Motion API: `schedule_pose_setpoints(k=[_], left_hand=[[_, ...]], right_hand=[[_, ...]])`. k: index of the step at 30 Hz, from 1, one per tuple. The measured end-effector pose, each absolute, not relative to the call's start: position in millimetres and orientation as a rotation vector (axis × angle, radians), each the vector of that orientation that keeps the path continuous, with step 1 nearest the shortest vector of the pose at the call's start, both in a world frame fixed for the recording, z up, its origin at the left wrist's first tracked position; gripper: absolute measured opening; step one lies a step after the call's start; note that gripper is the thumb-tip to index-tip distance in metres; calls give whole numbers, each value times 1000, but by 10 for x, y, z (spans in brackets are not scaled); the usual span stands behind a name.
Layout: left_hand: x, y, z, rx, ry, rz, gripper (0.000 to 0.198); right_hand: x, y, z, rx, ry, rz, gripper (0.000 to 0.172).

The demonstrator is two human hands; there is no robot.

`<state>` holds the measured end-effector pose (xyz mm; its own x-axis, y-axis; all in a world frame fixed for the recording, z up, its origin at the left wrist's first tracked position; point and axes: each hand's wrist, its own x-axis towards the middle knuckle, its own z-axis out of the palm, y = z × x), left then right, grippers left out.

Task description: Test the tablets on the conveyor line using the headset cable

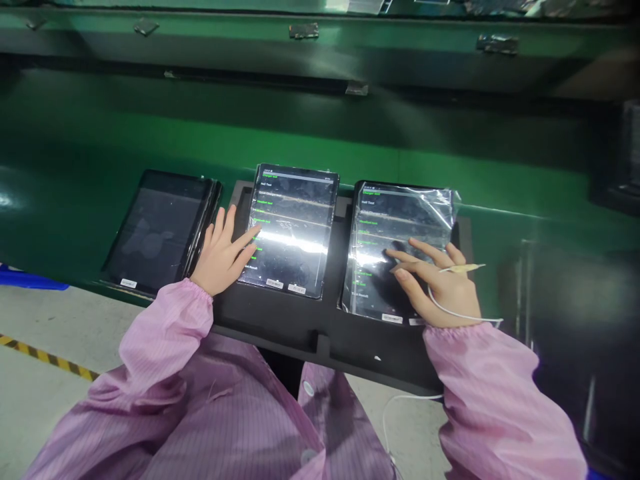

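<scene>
Two lit tablets lie side by side on a black foam tray (pixel 280 320), both showing a dark list with green and white lines. My left hand (pixel 223 257) rests at the left edge of the middle tablet (pixel 295 227), fingers spread, index finger over its screen. Over the right tablet (pixel 380 267), which has a loose clear film at its upper right corner, my right hand (pixel 440 283) hovers or touches with fingers apart; contact cannot be made out. A thin white cord with a yellow tip (pixel 463 268) crosses the right hand. Neither hand holds anything.
A stack of dark tablets (pixel 155 230) sits left of the tray, screen unlit. The green bench (pixel 200 140) runs across, with a raised ledge (pixel 225 40) behind. Dark items (pixel 575 320) stand at the right. A white cable (pixel 400 400) hangs below the tray.
</scene>
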<state>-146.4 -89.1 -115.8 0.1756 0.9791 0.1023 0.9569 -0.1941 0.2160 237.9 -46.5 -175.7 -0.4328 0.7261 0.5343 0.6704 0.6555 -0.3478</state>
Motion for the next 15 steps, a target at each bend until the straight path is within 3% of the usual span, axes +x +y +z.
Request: schedule_pose_setpoints(k=[9,15], left_hand=[[-1473,-958,-1147,2191,1992,448,61],[-1369,-1773,-1219,2696,1497,479,42]], right_hand=[[2440,-504,-1734,-1283,-2071,17,24],[2429,-1366,-1528,-1073,-2298,124,23]])
